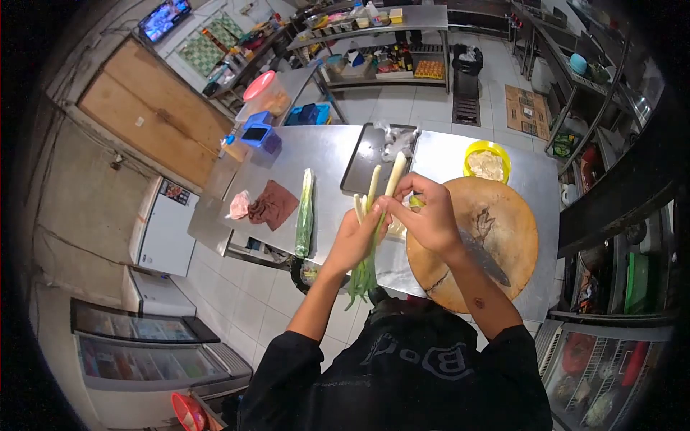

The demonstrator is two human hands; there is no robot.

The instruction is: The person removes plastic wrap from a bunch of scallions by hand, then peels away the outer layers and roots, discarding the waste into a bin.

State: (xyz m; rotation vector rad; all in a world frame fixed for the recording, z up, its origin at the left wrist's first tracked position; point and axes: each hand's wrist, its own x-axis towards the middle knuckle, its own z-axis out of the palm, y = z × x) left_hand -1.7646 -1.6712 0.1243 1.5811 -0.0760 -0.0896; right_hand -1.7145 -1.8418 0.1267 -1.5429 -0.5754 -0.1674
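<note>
We are standing at the near edge of a steel table point(327, 154), and that edge is running just beneath our hands, from the tiled floor on the left towards the round chopping board point(507, 215) on the right. Bare steel is lying open in the middle left of the table and along its far left part. The right side is being taken up almost wholly by the board, which is sitting close to the near edge.

We are counting one board, one knife point(486, 258) lying on it, and one yellow bowl point(486, 162) just beyond its far side. One dark tray point(363, 161) is sitting in the far middle, and one bagged bundle of greens point(305, 212) is lying lengthwise to the left of our hands. Two cloths, a brown cloth point(274, 205) and a pink cloth point(239, 205), are touching each other near the left edge.

We are holding up a bunch of spring onions point(373, 188), at least three stalks, over the near edge between the bagged bundle and the board. Their white ends are pointing far and their green tips are hanging near. Our left hand point(352, 241) is wrapping closed around the middle of the stalks. Our right hand point(431, 219) is pinching the same stalks with its fingertips, just to the right and touching the left hand.
</note>
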